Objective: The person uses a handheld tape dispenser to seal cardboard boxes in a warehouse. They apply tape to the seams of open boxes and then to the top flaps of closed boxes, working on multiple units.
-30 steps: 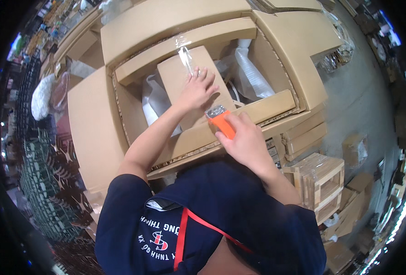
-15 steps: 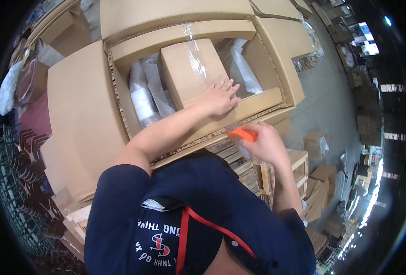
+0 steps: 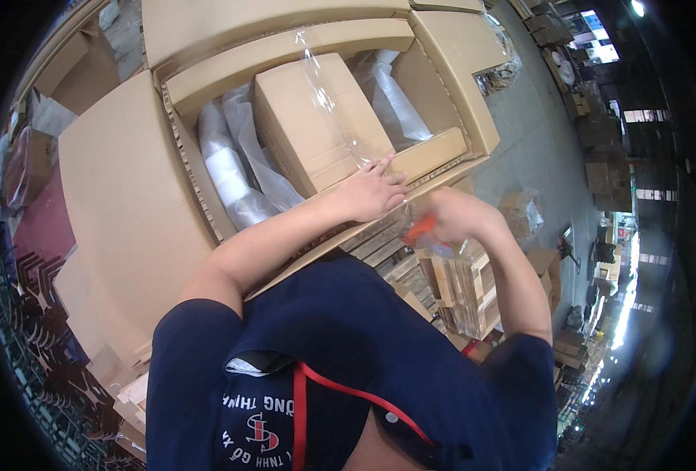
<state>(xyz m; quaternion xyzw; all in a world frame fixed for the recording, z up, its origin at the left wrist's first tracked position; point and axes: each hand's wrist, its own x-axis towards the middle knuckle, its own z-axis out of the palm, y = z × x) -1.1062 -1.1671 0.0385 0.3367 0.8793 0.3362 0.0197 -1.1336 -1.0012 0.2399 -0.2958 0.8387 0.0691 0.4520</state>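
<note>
A brown inner carton [image 3: 316,118] sits inside a large open cardboard box [image 3: 132,188]. A strip of clear tape [image 3: 320,90] runs from the far cardboard edge strip across the carton toward me. My left hand [image 3: 373,194] lies over the near edge strip with fingers spread, pressing at the near end of the tape. Just outside the near wall, my right hand [image 3: 451,213] is closed round an orange tape dispenser [image 3: 418,229], blurred by motion. Rolls wrapped in clear plastic [image 3: 226,169] stand left of the carton, and a foam-wrapped piece [image 3: 399,102] lies to its right.
Wooden pallets [image 3: 462,290] stand below the box's near side. A plastic-wrapped carton [image 3: 523,212] rests on the grey floor [image 3: 532,141] at right. Stacked dark curved parts [image 3: 42,314] fill the lower left. Open flaps spread around the large box.
My right hand has turned and shifted slightly up beside the near wall with the tape dispenser. My left hand has slid nearer to the box's near edge. The view has shifted a little.
</note>
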